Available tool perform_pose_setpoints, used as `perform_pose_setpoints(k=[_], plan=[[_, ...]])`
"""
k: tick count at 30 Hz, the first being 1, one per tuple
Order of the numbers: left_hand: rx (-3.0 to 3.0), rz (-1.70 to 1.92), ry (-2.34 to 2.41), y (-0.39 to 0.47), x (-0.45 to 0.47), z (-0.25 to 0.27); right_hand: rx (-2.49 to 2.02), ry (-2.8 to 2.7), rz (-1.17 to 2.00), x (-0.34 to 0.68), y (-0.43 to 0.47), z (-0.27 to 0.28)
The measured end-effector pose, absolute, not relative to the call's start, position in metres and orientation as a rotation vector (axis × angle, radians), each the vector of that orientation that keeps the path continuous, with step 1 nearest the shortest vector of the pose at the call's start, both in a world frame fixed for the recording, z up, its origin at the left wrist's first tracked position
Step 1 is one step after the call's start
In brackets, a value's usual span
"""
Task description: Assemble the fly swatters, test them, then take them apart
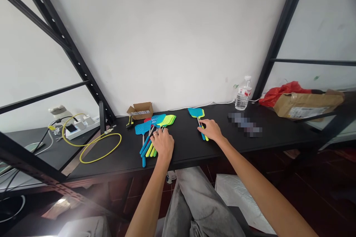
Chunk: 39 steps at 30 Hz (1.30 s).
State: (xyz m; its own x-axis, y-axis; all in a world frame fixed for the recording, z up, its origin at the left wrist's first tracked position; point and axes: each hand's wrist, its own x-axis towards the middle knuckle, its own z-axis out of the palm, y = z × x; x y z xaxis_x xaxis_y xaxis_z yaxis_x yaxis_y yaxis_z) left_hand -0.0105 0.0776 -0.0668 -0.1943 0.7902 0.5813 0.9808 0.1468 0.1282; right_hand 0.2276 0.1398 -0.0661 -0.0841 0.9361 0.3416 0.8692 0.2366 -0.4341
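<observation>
A fanned pile of fly swatters (142,127) lies on the black tabletop, with blue, yellow-green and red heads and their handles toward me. My left hand (162,143) is over the right side of this pile, its bent fingers closed on the yellow-green fly swatter (167,119) near its neck; the fingertips are partly hidden. Farther right, a blue fly swatter (196,112) lies on top of a yellow-green one (206,138). My right hand (210,129) has its thumb and fingers closed around the shafts of these two.
Behind the pile stands a small open cardboard box (140,110). A yellow cable (121,141) loops at left beside a power strip (83,127). At right are a water bottle (243,94), a blurred-out object (244,124) and a larger carton (308,105). Black shelf posts (283,33) flank the table.
</observation>
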Motion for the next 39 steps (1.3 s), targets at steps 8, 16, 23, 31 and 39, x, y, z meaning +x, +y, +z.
perform_pose_setpoints(k=[8,16,23,31,39], plan=[[-1.743,-0.685,-2.000,0.078,-0.014,-0.065,-1.519,-1.967,0.294,0.232,0.140,-0.067],[-1.764,-0.665,-1.973,0.079,-0.014,-0.065,-1.505,-1.913,0.326,0.232,0.140,-0.067],[-1.704,-0.620,-2.000,0.079,-0.012,-0.066,-1.495,-1.878,0.345,0.231,0.135,-0.064],[-1.796,-0.919,-1.849,0.073,-0.008,-0.056,-1.134,-1.668,0.130,0.216,0.110,-0.049],[-2.055,-1.018,-1.648,0.069,-0.006,-0.055,-0.789,-1.478,1.059,0.144,0.110,-0.055]])
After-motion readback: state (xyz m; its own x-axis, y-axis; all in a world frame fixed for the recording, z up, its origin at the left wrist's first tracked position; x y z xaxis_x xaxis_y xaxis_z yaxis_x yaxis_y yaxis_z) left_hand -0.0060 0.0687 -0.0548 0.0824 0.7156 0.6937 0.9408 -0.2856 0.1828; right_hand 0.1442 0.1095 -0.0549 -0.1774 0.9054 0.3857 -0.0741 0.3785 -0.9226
